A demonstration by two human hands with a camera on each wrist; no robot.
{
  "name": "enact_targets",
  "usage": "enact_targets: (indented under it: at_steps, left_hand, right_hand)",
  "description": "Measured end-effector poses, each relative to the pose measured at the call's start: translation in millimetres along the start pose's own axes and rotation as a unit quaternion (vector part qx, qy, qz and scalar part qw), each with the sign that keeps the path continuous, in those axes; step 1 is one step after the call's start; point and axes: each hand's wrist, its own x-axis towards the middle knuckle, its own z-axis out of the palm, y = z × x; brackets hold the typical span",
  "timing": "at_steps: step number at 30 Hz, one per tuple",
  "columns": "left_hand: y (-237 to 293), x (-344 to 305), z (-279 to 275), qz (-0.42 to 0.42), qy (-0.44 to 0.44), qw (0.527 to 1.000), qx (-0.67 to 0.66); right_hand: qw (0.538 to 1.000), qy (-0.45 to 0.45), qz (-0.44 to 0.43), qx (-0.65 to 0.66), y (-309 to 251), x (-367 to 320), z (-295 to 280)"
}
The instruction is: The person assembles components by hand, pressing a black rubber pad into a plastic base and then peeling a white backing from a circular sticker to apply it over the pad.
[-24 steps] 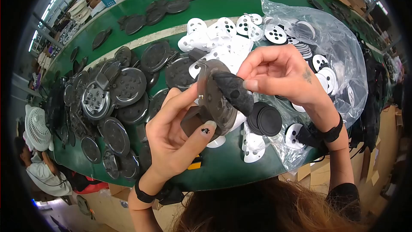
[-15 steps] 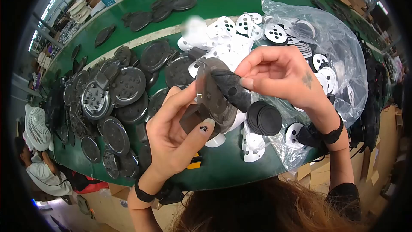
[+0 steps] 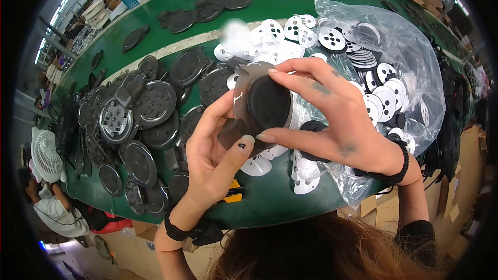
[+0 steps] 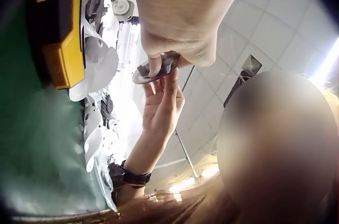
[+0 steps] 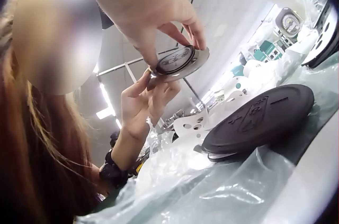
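Observation:
My left hand (image 3: 210, 153) grips a smoky, see-through round plastic cover (image 3: 241, 93) with a boxy tab at its lower left. The thumb is at the lower edge and the fingers are behind. Over the cover's face lies a black rubber-like disc (image 3: 270, 105). My right hand (image 3: 340, 119) spans that disc, index finger at its top edge and thumb at its bottom edge. In the right wrist view, raised marks show on the held disc (image 5: 176, 60), within the cover's shiny rim. The left wrist view shows both hands meeting at the cover (image 4: 156, 69).
Many smoky covers (image 3: 153, 102) are heaped on the left. White sheets with holes (image 3: 272, 30) lie behind the hands, more white discs (image 3: 397, 93) in a clear plastic bag (image 3: 415, 36) at right. A black disc (image 5: 259, 118) and a yellow-and-black object (image 4: 63, 55) lie near the wrists.
The black disc was folded and tilted at the cover; now it lies flat over it. My right hand went from pinching its edge to spanning it. The far covers have shifted right.

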Motion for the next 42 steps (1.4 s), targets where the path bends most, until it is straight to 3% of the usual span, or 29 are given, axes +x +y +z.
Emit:
enact_targets:
  at_steps: [4, 6, 11, 16, 19, 21, 24, 27, 33, 35, 42]
  left_hand:
    - [1, 0, -1, -0.041, 0.007, 0.999, -0.014]
    - [1, 0, 0, -0.053, 0.011, 0.998, -0.027]
    - [-2, -1, 0, 0.005, 0.004, 0.999, 0.050]
    - [1, 0, 1, 0.050, -0.013, 0.998, 0.017]
    - [3, 0, 1, 0.056, 0.023, 0.998, 0.027]
    - [6, 0, 1, 0.053, 0.053, 0.997, 0.032]
    - [10, 2, -1, 0.045, 0.071, 0.996, 0.014]
    - [12, 1, -3, 0.029, 0.017, 0.999, -0.003]
    - [18, 0, 0, -0.018, 0.002, 0.999, -0.041]
    - [19, -1, 1, -0.033, 0.004, 0.999, 0.017]
    - [13, -1, -4, 0.004, -0.018, 0.999, -0.027]
  right_hand:
    - [1.000, -0.008, 0.009, -0.001, -1, 0, -2]
    - [0.996, -0.003, 0.058, 0.062, 1, -1, -3]
    - [0.994, -0.003, 0.069, 0.085, -1, 3, -7]
    - [0.982, -0.033, 0.106, 0.151, 2, 7, -8]
    - [0.967, -0.014, 0.121, 0.223, 8, 7, -10]
    - [0.927, -0.020, 0.237, 0.290, 5, 12, -22]
    - [0.897, -0.035, 0.275, 0.345, 9, 16, -30]
    - [0.871, -0.050, 0.316, 0.373, 8, 19, -27]
    - [0.857, -0.066, 0.340, 0.382, 13, 20, -25]
    - [0.857, -0.071, 0.339, 0.380, 14, 20, -25]
    - [0.865, -0.078, 0.326, 0.374, 16, 18, -26]
